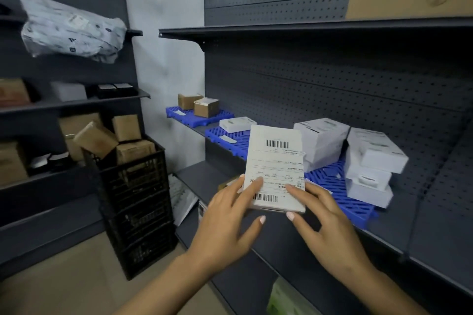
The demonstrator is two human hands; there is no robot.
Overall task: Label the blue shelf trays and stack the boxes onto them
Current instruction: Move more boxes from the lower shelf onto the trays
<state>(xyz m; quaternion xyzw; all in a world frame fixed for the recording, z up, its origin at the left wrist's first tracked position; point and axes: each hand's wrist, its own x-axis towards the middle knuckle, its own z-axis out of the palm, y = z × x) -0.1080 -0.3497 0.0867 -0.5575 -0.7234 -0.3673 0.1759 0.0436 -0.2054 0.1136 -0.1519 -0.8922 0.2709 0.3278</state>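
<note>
White label pad [276,169] upright; 3 blue trays [340,186], boxes [322,140] stacked.

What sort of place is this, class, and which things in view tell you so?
Probably a stockroom or parcel store: dark pegboard shelving, blue trays stacked with white boxes, and barcoded labels held in both hands.

Dim, soft overhead light, wide-angle bending at edges, motion blur on far shelves.

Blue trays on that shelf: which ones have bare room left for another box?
The middle blue tray is mostly bare in front of its one flat white box. The far tray is free along its front-left, beside two brown boxes. The near tray is crowded with stacked white boxes.
</note>
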